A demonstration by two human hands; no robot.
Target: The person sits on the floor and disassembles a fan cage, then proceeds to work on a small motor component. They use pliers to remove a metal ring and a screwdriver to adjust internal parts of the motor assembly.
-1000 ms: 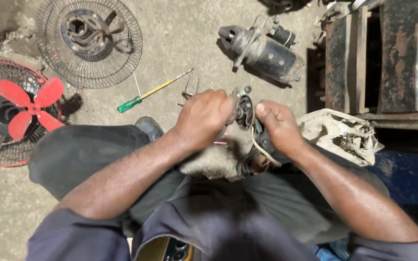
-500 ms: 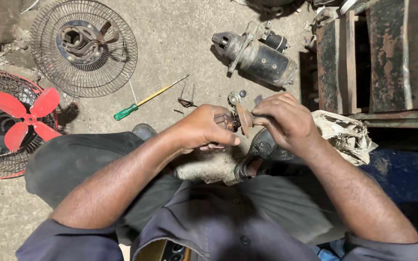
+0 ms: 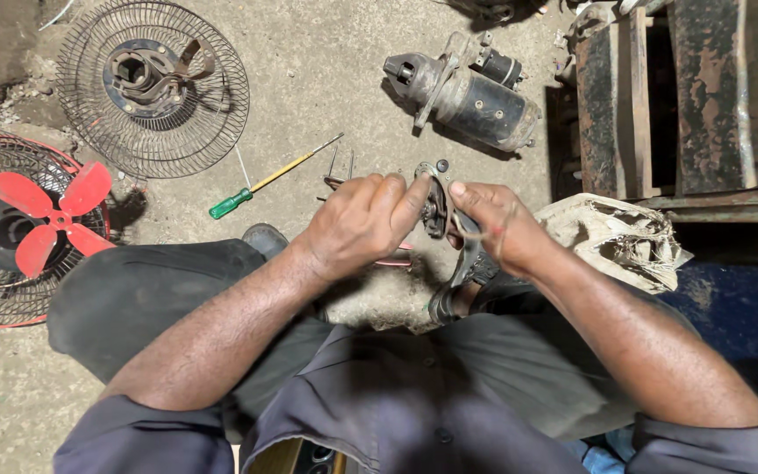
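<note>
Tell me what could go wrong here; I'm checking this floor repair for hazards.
Both the left hand and right hand pinch a small metal part above the dusty concrete floor; if it slips, it might drop there. The screwdriver and thin metal pins lie loose by the knee, easy to kick.

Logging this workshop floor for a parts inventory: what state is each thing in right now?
Left hand: gripping the small dark metal part.
Right hand: pinching the same part.
Red-bladed fan: front guard off, blades exposed.
Round wire fan guard: detached, flat on the floor.
Grey cylindrical starter motor: on its side.
Green-handled screwdriver: lying unused.
</note>
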